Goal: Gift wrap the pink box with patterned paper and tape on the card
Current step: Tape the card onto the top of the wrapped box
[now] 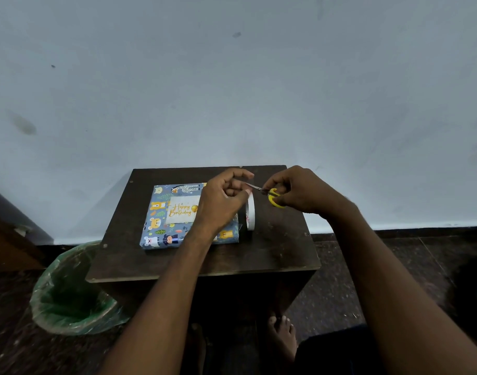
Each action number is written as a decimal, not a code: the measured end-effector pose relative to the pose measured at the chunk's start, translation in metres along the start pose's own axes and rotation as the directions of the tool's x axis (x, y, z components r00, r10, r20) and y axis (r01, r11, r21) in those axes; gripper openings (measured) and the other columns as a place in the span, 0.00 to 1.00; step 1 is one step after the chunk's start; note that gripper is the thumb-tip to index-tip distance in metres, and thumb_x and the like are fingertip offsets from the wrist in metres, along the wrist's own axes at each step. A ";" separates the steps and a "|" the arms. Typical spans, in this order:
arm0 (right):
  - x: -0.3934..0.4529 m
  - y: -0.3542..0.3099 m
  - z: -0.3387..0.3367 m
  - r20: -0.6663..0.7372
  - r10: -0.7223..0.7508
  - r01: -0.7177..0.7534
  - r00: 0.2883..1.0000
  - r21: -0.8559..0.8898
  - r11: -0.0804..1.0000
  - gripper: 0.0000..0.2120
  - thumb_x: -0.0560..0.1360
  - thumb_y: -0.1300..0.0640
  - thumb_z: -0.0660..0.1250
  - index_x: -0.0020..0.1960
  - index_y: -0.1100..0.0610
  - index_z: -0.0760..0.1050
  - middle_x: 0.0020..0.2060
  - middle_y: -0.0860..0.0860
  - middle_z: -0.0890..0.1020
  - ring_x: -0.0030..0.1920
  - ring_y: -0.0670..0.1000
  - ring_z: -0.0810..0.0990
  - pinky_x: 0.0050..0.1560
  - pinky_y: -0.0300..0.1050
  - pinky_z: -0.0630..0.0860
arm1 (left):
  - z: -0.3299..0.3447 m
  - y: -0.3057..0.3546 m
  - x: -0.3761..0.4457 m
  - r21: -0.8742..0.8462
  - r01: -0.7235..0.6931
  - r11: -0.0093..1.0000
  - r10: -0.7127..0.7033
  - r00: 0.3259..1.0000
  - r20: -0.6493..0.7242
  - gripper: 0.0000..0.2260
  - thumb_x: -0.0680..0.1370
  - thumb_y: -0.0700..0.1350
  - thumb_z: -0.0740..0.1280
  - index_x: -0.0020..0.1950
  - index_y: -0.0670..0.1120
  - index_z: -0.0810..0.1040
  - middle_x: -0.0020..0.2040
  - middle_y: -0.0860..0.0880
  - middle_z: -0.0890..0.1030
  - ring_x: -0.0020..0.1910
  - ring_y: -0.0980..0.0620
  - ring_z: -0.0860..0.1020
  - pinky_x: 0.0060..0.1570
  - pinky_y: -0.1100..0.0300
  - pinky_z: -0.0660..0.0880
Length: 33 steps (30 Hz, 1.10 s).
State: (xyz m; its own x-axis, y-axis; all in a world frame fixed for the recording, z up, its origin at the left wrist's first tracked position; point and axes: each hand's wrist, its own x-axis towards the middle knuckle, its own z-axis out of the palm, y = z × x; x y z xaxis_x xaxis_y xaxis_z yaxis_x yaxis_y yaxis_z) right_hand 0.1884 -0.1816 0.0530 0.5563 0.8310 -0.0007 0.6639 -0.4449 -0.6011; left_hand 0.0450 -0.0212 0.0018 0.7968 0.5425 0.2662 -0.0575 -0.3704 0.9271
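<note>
The box [161,228], wrapped in blue animal-patterned paper, lies flat on the dark wooden table [272,253]. A white "Happy Birthday" card [181,209] rests on its top. Just right of the box a white tape roll [250,212] stands on edge. My left hand [223,198] hovers over the box's right part and pinches a strip of tape pulled up from the roll. My right hand [299,189] grips small yellow-handled scissors [272,197], whose blades point left at the strip by my left fingers.
A bin lined with a green plastic bag [72,290] stands on the floor at the table's left. A pale wall rises behind the table. My bare foot [282,336] shows below the table's front edge on the dark floor.
</note>
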 end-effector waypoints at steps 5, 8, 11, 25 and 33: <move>0.000 0.001 0.000 0.021 0.005 -0.005 1.000 0.009 1.000 0.14 0.73 0.65 0.73 0.49 0.47 0.87 0.33 0.56 0.81 0.35 0.49 0.73 0.39 0.44 0.70 | -0.001 -0.002 0.000 -0.034 0.031 0.999 -0.030 0.999 0.011 0.23 0.78 0.37 0.75 0.71 0.52 0.78 0.48 0.51 0.88 0.46 0.57 0.85 0.49 0.64 0.80; -0.004 0.002 -0.004 0.012 0.021 -0.021 1.000 0.035 0.999 0.13 0.74 0.64 0.73 0.52 0.49 0.87 0.34 0.54 0.84 0.35 0.46 0.75 0.40 0.42 0.72 | -0.001 -0.004 0.001 -0.054 0.064 0.996 -0.064 0.998 0.014 0.25 0.79 0.37 0.74 0.73 0.52 0.75 0.50 0.51 0.89 0.49 0.53 0.87 0.52 0.58 0.81; -0.002 0.003 -0.004 -0.046 0.084 -0.085 0.995 -0.007 0.996 0.12 0.72 0.64 0.74 0.51 0.50 0.87 0.33 0.47 0.82 0.37 0.47 0.78 0.41 0.41 0.73 | -0.001 -0.003 0.001 -0.089 0.084 0.992 -0.084 0.996 0.008 0.26 0.79 0.36 0.74 0.75 0.51 0.73 0.49 0.51 0.89 0.46 0.56 0.85 0.50 0.60 0.80; 0.005 -0.010 0.032 -0.150 -0.037 0.031 0.988 -0.043 0.999 0.18 0.71 0.57 0.77 0.61 0.48 0.85 0.47 0.41 0.85 0.46 0.40 0.80 0.46 0.37 0.74 | -0.004 0.007 0.001 -0.265 0.085 0.961 -0.048 0.988 0.146 0.21 0.77 0.34 0.76 0.69 0.47 0.81 0.48 0.43 0.88 0.46 0.52 0.85 0.51 0.59 0.79; 0.002 -0.014 0.033 -0.124 -0.055 0.054 0.991 -0.005 0.999 0.11 0.72 0.66 0.70 0.34 0.55 0.85 0.26 0.45 0.81 0.31 0.42 0.79 0.32 0.32 0.68 | 0.001 0.007 0.002 -0.308 0.008 0.951 0.001 1.000 0.029 0.29 0.77 0.34 0.77 0.75 0.49 0.73 0.47 0.45 0.88 0.48 0.53 0.83 0.55 0.57 0.78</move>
State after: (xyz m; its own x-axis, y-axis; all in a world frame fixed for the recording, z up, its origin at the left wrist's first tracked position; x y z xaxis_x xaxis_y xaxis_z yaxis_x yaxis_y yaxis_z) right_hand 0.1640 -0.1624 0.0356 0.5770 0.8061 0.1315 0.6956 -0.4006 -0.5964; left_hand 0.0471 -0.0235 0.0088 0.8140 0.5197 0.2594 -0.2336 -0.1159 0.9654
